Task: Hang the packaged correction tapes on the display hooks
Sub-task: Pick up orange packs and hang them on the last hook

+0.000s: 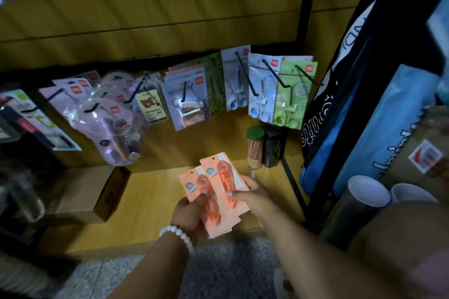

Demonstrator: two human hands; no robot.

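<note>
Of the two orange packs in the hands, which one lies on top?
The right-hand orange pack, gripped by the right hand, overlaps the left orange pack, which the left hand holds.

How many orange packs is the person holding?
2 show: one orange pack gripped in the left hand, one orange pack pinched by the right hand. More may be stacked behind them.

orange correction tape pkgs [220,185], fanned, unhung

A yellow wood-panel wall [150,19] is backing the display — a matching wooden shelf [150,204] is running below it. Speckled grey floor [218,269] is showing underneath, and dim light is falling unevenly.
</note>
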